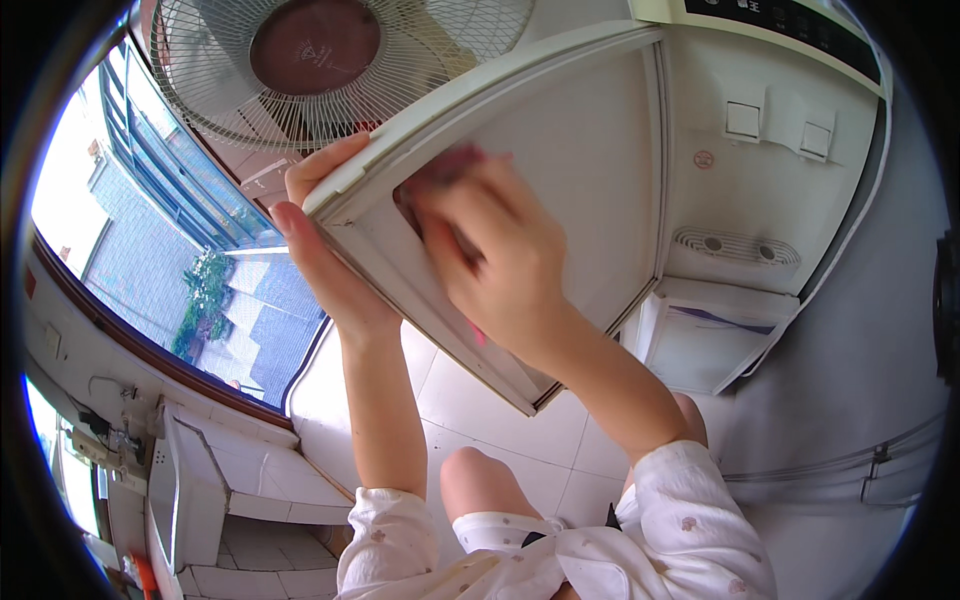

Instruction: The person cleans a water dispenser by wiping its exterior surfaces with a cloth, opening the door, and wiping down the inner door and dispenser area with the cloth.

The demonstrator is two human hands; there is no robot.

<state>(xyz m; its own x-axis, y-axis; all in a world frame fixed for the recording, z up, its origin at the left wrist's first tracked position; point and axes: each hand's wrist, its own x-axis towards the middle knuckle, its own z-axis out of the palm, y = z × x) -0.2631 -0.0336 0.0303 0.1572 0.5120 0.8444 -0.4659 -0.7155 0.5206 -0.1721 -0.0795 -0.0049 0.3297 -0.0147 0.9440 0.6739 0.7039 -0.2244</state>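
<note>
A white door panel (pixel 592 142) with a raised frame stands swung out from a water dispenser (pixel 750 202). Its lower left corner rests in my left hand (pixel 330 281), fingers over the outer edge and thumb on the near side. My right hand (pixel 510 262) is closed around a dark pinkish-red cloth (pixel 454 166) against the panel's inner face. That hand and the cloth are blurred. A small pink bit shows below the right hand; whether it belongs to the cloth I cannot tell.
An electric fan (pixel 315 45) with a wire guard stands close behind the door panel. Cables (pixel 817 469) run along the grey wall at right. At lower left is a tiled counter (pixel 277 480); beyond it a doorway opens onto a paved yard with plants (pixel 206 292).
</note>
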